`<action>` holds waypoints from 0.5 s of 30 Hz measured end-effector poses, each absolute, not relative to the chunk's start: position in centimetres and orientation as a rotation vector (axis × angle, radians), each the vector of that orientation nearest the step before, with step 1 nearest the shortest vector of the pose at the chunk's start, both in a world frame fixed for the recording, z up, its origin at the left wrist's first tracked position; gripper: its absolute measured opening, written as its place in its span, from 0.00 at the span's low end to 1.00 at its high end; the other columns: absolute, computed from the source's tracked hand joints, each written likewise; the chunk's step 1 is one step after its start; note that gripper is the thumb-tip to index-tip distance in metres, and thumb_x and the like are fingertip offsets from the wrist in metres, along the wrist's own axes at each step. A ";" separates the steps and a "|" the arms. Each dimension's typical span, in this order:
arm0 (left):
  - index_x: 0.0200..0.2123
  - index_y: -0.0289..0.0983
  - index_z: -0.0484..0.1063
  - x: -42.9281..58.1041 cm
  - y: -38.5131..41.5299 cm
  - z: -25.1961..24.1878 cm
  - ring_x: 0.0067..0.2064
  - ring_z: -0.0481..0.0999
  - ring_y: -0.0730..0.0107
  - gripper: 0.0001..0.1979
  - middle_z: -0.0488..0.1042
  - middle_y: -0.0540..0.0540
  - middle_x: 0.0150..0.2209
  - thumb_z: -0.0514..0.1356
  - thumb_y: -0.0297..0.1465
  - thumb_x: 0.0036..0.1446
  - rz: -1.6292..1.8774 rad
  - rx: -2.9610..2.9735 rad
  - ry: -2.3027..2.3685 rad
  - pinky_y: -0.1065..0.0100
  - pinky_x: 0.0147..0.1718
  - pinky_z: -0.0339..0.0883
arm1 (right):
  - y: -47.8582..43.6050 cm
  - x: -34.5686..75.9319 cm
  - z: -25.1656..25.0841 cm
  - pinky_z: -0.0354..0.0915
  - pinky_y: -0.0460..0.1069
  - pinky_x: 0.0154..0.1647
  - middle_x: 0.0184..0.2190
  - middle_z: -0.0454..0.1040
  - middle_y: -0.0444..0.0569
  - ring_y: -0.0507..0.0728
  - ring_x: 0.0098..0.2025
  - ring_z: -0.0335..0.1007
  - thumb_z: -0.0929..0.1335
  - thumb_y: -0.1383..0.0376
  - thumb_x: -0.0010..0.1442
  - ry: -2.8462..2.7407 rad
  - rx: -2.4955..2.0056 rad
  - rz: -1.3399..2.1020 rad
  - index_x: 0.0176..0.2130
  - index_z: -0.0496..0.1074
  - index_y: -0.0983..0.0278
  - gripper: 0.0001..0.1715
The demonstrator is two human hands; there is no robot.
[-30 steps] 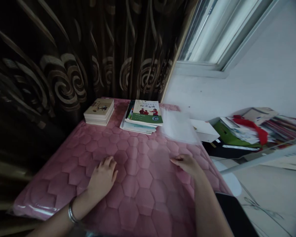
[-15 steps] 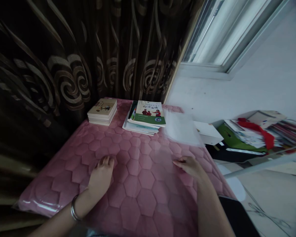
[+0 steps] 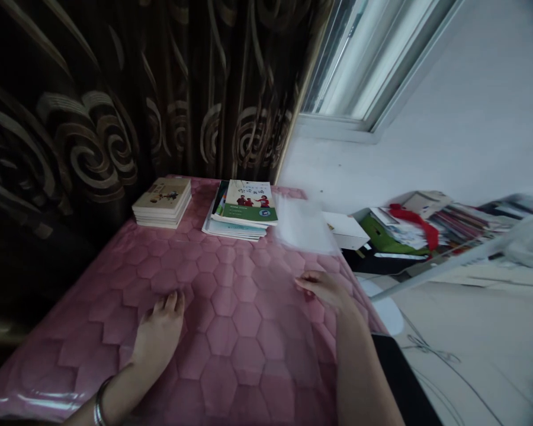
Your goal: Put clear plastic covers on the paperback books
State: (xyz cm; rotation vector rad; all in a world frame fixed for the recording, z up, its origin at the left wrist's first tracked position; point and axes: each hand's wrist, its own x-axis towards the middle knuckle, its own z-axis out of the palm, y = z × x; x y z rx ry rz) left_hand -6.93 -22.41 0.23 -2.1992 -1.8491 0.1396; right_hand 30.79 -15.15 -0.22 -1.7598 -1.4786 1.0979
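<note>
My left hand (image 3: 160, 325), a bracelet on its wrist, rests low over the pink quilted tabletop with its fingers curled in. To its right my right hand (image 3: 322, 288) pinches thumb against fingertips. A clear plastic sheet (image 3: 288, 331) spans the space between the hands, showing as a faint haze over the hexagon pattern. The right fingers grip its edge. On the left its border is very faint, at the curled fingers. Beyond the hands lies a stack of books (image 3: 251, 207), its top cover white and green with printed figures.
A stack of small tan books (image 3: 162, 202) stands at the back left by the dark curtain (image 3: 115, 118). More translucent sheets (image 3: 304, 225) lie right of the book stack, near a white box (image 3: 346, 229). A black object (image 3: 404, 378) sits beside the table's right edge.
The view has turned to the right, so the table and books appear farther left. Both hands keep nearly the same places over the table, fingers still closed.
</note>
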 end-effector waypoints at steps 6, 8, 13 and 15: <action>0.58 0.32 0.67 -6.4 -22.8 0.2 0.45 0.75 0.52 0.28 0.71 0.33 0.54 0.42 0.16 0.57 0.108 -2.192 -1.887 0.57 0.33 0.75 | -15.5 30.9 1.0 0.58 0.46 0.24 0.20 0.70 0.45 0.50 0.22 0.60 0.69 0.53 0.45 -1.481 -1.731 1.151 0.21 0.69 0.63 0.16; 0.58 0.32 0.66 -6.4 -22.8 0.2 0.46 0.75 0.51 0.29 0.69 0.32 0.56 0.43 0.16 0.56 0.096 -2.192 -1.896 0.56 0.34 0.75 | -15.5 31.0 0.8 0.59 0.46 0.23 0.20 0.71 0.46 0.50 0.22 0.60 0.70 0.53 0.45 -1.469 -1.720 1.154 0.21 0.69 0.64 0.16; 0.59 0.32 0.65 -6.4 -22.7 0.3 0.46 0.75 0.50 0.29 0.67 0.32 0.57 0.43 0.16 0.56 0.092 -2.182 -1.908 0.55 0.35 0.75 | -15.2 31.2 0.2 0.59 0.45 0.23 0.19 0.71 0.46 0.50 0.21 0.61 0.70 0.54 0.45 -1.453 -1.718 1.175 0.21 0.69 0.64 0.16; 0.58 0.31 0.66 -6.5 -22.5 0.6 0.47 0.75 0.50 0.28 0.68 0.31 0.57 0.43 0.16 0.57 0.120 -2.185 -1.908 0.55 0.37 0.74 | -15.2 31.2 -0.1 0.58 0.45 0.22 0.19 0.71 0.45 0.49 0.21 0.60 0.70 0.55 0.46 -1.465 -1.750 1.153 0.20 0.69 0.64 0.15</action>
